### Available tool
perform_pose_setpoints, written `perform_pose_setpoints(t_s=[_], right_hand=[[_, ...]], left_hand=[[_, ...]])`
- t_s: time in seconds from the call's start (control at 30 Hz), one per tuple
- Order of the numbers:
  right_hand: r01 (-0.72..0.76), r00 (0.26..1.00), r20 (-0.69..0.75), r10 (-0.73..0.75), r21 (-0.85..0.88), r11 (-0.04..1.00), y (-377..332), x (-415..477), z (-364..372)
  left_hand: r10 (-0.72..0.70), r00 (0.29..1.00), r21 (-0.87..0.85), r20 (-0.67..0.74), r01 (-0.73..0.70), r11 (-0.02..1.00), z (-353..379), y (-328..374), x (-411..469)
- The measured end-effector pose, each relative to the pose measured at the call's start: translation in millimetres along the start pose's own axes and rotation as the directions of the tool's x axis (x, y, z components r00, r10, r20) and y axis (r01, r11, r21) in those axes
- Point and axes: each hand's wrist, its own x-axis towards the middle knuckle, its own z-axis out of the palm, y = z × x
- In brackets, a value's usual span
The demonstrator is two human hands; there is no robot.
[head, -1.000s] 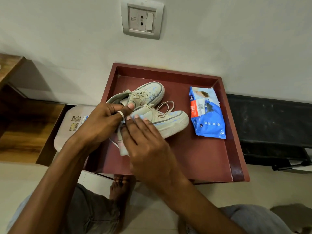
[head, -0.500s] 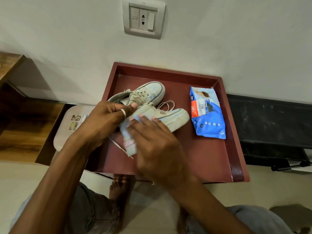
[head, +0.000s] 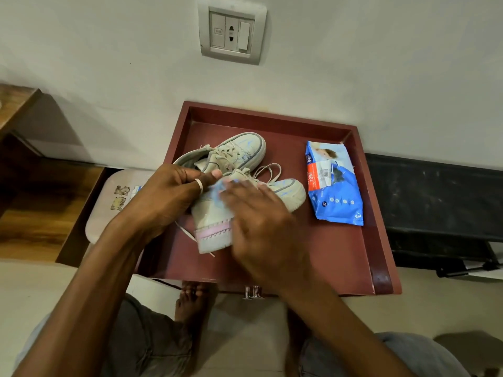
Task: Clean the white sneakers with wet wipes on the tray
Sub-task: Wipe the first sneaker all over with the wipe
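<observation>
Two off-white sneakers lie on a dark red tray [head: 351, 248]. The far sneaker [head: 239, 151] rests flat near the back. The near sneaker [head: 288, 190] is tipped on its side with its heel toward me. My left hand [head: 168, 197] grips this sneaker at its collar, thumb on top. My right hand [head: 258, 213] lies flat on the sneaker's side and presses a pale blue wet wipe [head: 217, 191] against it. Only a corner of the wipe shows past my fingers.
A blue pack of wet wipes [head: 336, 186] lies on the tray's right side. A white stool top [head: 109, 202] with stickers sits left of the tray. The wall with a switch plate [head: 231, 31] stands right behind. A black bench [head: 435, 202] is at right.
The near sneaker has been tipped from flat onto its side, heel lifted toward me. My right hand slid right along its side with the wipe. My left hand kept its hold.
</observation>
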Motion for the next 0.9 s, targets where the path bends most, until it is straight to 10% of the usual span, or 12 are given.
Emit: perform_pose_setpoints(t_s=[0.13, 0.37, 0.53, 0.9], right_hand=[[-0.268, 0.956, -0.059, 0.287, 0.214, 0.939, 13.9, 13.5, -5.5], [0.161, 0.987, 0.022, -0.159, -0.095, 0.982, -10.3, -4.1, 7.7], [-0.24, 0.965, -0.062, 0.256, 0.196, 0.951, 13.9, 14.3, -2.7], [0.283, 0.959, 0.059, -0.277, -0.169, 0.944, -21.6, -15.7, 21.1]], left_hand=[[-0.015, 1.0, 0.009, 0.012, 0.015, 1.0, -0.9, -0.4, -1.9], [-0.005, 1.0, 0.016, 0.016, 0.005, 1.0, -1.3, 2.7, -3.5], [-0.013, 1.0, 0.046, 0.009, 0.012, 0.999, -0.9, 0.9, -3.0], [-0.021, 1.0, 0.04, 0.011, 0.021, 0.999, -0.8, 2.6, -0.5]])
